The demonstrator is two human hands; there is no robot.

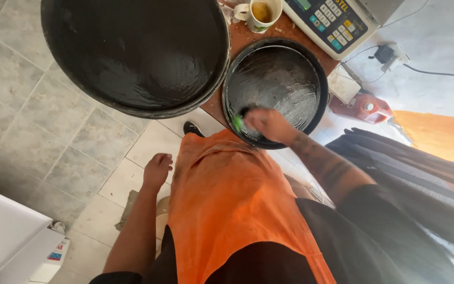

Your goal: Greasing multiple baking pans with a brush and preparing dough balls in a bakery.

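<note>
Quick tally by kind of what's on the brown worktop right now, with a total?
Round black pans: 2, the large pan and the small pan, where the right hand presses a green scrubber
Mugs: 1, mug
Weighing scales: 1, scale
Green scrubbers: 1
Total: 5
The left hand hangs empty.

Big black pan (132, 52) cut off by top edge; its rim hides part of the brown table (240, 39). Mug (261, 11) and scale (337, 21) cropped at top too. Green item (238, 123) mostly hidden under right hand (269, 125), too small to tell what it is. Left hand (157, 169): fingers curled under, grip can't tell. White box (6, 236) cut off bottom-left.
</note>
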